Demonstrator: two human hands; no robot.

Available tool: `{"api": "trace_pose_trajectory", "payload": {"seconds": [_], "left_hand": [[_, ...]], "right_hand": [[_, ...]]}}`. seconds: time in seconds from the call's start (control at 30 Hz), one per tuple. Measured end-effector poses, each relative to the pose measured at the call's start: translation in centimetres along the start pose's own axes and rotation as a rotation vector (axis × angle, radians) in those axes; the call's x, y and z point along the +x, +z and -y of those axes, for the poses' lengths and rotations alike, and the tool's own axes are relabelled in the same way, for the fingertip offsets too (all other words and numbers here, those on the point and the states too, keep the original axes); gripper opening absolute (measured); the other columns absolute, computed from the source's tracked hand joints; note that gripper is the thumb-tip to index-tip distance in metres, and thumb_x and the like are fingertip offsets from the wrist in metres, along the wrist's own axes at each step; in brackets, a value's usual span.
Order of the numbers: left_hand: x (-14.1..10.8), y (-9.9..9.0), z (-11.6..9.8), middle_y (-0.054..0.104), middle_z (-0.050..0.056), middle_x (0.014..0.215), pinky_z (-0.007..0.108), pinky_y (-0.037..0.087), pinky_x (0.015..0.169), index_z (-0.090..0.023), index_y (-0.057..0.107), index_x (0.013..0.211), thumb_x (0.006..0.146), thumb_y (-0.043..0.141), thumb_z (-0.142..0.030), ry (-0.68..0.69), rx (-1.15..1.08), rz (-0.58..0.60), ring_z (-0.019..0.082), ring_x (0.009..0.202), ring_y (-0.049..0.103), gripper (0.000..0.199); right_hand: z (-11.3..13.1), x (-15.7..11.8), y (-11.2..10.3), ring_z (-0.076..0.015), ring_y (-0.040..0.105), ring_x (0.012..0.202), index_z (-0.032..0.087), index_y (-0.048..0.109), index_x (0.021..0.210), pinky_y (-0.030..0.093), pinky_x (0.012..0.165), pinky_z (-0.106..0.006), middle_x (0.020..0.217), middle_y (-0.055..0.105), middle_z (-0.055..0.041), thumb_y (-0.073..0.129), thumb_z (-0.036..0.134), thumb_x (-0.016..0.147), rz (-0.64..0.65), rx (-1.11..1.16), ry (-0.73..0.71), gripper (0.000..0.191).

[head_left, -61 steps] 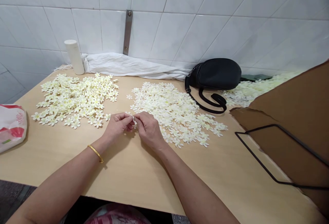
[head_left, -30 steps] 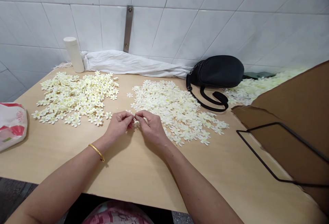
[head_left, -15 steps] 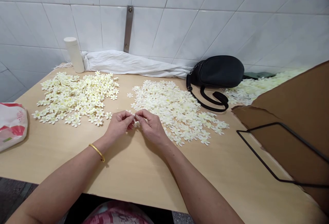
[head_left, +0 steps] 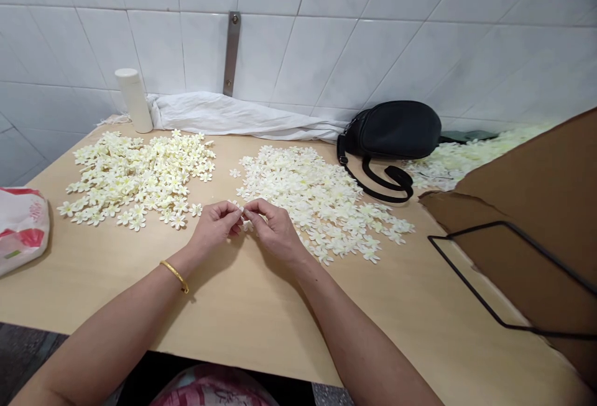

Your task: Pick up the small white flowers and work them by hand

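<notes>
A small white flower (head_left: 244,224) sits at the table's (head_left: 242,319) centre, pinched between the fingertips of her left hand (head_left: 215,226) and right hand (head_left: 276,229), with flower heaps at ten (head_left: 140,173) and two o'clock (head_left: 317,198).

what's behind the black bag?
Behind the black bag: white tiled wall, plus the end of a white cloth running behind its left side. A dark green item pokes out at its right. The bag hides whatever else lies directly behind it.
</notes>
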State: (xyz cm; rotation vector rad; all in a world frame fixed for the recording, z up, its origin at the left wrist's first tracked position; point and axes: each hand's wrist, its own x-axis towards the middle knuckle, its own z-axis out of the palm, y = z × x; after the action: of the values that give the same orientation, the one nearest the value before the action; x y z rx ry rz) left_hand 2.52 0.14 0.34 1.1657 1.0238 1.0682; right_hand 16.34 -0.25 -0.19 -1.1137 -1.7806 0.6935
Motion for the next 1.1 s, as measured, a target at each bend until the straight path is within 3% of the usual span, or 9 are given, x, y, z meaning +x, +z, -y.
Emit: {"api": "trace_pose_trajectory", "payload": {"seconds": [0.6,1.1], "left_hand": [[0.12,-0.05,0.20,0.052,0.001,0.051,0.024,0.036,0.050,-0.014,0.056,0.057,0.069,0.058,-0.025,0.016,0.031,0.030,0.008,0.047,0.046,0.016],[-0.06,0.09,0.06,0.049,-0.001,0.050,0.022,0.036,0.049,-0.013,0.056,0.057,0.070,0.057,-0.025,0.036,0.055,0.036,0.007,0.046,0.044,0.017]], "right_hand": [[0.26,-0.02,-0.15,-0.0106,0.051,0.060,0.017,0.056,0.071,0.039,0.059,-0.022,0.064,0.056,0.0013,0.045,0.022,0.080,-0.006,0.044,0.057,0.015],[0.45,-0.06,0.00,-0.0109,0.051,0.061,0.018,0.051,0.069,0.039,0.060,-0.022,0.063,0.055,0.0006,0.042,0.021,0.080,0.001,-0.022,0.017,0.015]]}}
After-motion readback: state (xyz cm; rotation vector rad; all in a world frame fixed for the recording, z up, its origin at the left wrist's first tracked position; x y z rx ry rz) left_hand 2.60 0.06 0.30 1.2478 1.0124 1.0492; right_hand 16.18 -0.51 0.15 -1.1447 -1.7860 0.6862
